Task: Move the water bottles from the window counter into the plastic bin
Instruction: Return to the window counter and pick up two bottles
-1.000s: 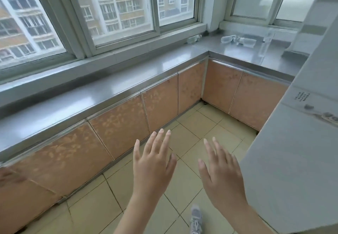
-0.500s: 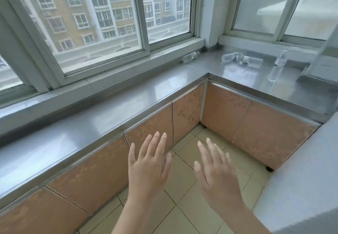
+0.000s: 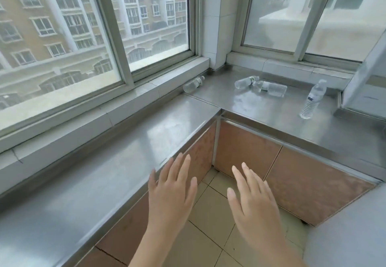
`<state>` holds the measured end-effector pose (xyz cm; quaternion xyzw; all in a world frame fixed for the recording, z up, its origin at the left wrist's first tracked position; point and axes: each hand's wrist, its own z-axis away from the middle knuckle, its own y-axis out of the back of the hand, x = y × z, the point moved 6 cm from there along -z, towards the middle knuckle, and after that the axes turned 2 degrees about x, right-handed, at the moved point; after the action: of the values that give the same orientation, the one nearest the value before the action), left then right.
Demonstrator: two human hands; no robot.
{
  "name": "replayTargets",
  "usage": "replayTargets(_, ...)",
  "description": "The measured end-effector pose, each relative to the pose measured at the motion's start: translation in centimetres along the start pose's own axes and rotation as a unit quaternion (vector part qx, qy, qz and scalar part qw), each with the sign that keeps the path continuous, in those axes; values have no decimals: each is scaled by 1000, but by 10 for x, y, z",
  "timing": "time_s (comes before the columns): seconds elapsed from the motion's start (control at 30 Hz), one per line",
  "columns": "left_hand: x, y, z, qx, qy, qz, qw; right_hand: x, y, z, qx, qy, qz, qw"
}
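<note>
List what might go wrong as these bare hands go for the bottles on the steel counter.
1. Three bottles lie on their sides: one by the sill and a touching pair. A nudge may roll them.
2. The upright bottle looks tall and narrow, so a careless reach may topple it.
3. No plastic bin is in view, and both the left hand and right hand are empty.

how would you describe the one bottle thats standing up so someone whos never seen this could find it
Start at the steel counter that wraps the corner under the windows, and follow its right-hand run toward the far right end. The upright bottle stands there alone with a white cap and a blue-and-white label. The three other bottles all lie on their sides, nearer the corner.
</note>
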<state>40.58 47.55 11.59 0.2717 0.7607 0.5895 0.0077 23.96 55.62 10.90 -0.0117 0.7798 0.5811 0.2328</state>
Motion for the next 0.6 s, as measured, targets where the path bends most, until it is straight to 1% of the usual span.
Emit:
replayTargets(0.13, 9, -32, -80, -10, -16, 13, 1000, 21, -4, -67, 18, -32, -20, 999)
replayTargets(0.27, 12, -82, -160, -41, -20, 14, 999, 50, -19, -142, 23, -45, -34, 998)
replayTargets(0.4, 27, -118, -244, -12, -6, 13, 1000, 84, -41, -233, 2, -31, -33, 999)
replayTargets(0.47, 36, -135, -284, -14, 1, 8, 1000, 98, -49, -283, -10, -19, -30, 999)
replayTargets(0.53, 43, -148, -321, -20, 9, -2, 1000, 106, -53, -327, -17, -3, -23, 1000)
replayTargets(0.6, 48, -154, -354, -3, 14, -7, 1000, 110, -56, -366, -26, 15, -20, 999)
